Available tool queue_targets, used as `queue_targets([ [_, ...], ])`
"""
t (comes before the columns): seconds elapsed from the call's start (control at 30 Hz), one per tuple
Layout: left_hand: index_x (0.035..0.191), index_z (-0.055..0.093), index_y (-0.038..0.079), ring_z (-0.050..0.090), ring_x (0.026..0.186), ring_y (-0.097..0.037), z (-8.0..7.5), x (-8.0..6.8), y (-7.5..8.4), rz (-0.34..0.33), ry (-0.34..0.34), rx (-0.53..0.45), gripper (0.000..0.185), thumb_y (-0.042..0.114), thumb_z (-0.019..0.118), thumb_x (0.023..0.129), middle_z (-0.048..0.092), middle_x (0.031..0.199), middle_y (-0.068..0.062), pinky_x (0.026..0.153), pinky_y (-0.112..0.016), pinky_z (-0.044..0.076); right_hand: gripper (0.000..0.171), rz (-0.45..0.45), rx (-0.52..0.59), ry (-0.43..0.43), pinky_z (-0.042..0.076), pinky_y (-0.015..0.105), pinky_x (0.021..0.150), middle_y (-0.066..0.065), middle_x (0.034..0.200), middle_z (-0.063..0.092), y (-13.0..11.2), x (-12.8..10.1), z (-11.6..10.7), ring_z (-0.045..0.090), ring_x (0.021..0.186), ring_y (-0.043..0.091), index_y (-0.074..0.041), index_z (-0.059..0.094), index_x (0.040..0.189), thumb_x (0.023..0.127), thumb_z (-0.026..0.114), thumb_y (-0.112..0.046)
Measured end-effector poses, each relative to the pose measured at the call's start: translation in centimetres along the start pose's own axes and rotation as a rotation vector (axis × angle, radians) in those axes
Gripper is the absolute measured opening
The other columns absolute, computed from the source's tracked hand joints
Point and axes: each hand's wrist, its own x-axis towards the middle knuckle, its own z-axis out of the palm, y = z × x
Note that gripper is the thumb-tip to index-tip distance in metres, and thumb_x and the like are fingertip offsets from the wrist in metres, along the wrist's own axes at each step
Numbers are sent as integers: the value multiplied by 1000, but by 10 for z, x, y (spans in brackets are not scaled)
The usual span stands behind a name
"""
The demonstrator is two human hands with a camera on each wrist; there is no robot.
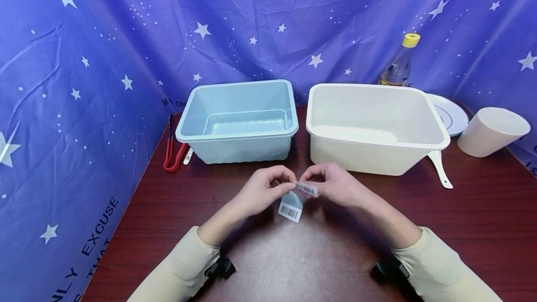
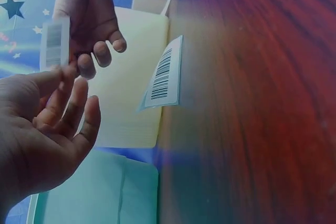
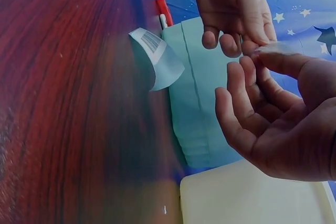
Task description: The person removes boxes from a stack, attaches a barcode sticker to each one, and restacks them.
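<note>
A: Nearest the lens were two cream sleeves, cut off by the frame edge. The left hand and right hand both pinched one barcode sticker above the table.

B: The backing sheet stood curled beneath them, near the blue tub. The barcode digits were unreadable.

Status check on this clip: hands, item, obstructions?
Left hand and right hand both pinching one barcode label. Second barcode label standing curled on table beneath. Nothing in the way.
</note>
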Motion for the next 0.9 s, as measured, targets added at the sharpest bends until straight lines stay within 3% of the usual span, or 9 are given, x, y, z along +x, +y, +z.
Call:
queue_targets([
  [0.27, 97, 69, 6, 55, 70, -14, -3, 2, 0, -98, 162, -50, 4, 10, 69, 96, 62, 84, 0, 61, -25, 47, 18, 69, 37, 193, 58, 46, 78, 16, 99, 69, -5, 1, -2, 68, 86, 37, 3, 68, 110, 101, 59, -9],
  [0.43, 94, 69, 5, 51, 70, -14, -6, 3, 0, -132, 234, -6, 5, 10, 70, 95, 58, 79, 1, 61, -24, 41, 19, 41, 66, 291, 59, 39, 74, 20, 92, 68, -7, 1, -2, 65, 86, 36, 5, 69, 109, 100, 64, -11],
  [0.7, 92, 73, 8, 52, 70, -13, -3, 4, 3, -142, 264, 38, 3, 10, 75, 91, 60, 77, 3, 62, -24, 42, 5, -74, -182, 394, 47, 28, 73, 0, 85, 68, -2, 0, 2, 59, 83, 21, -9, 75, 91, 90, 78, -13],
  [0.9, 86, 75, 10, 52, 67, -11, 3, 8, 9, -108, 300, 80, 6, 13, 80, 86, 59, 74, 5, 61, -22, 41, 7, -63, -215, 463, 45, 25, 68, -1, 83, 67, 0, -6, 0, 57, 78, 19, -10, 76, 89, 90, 79, -16],
])
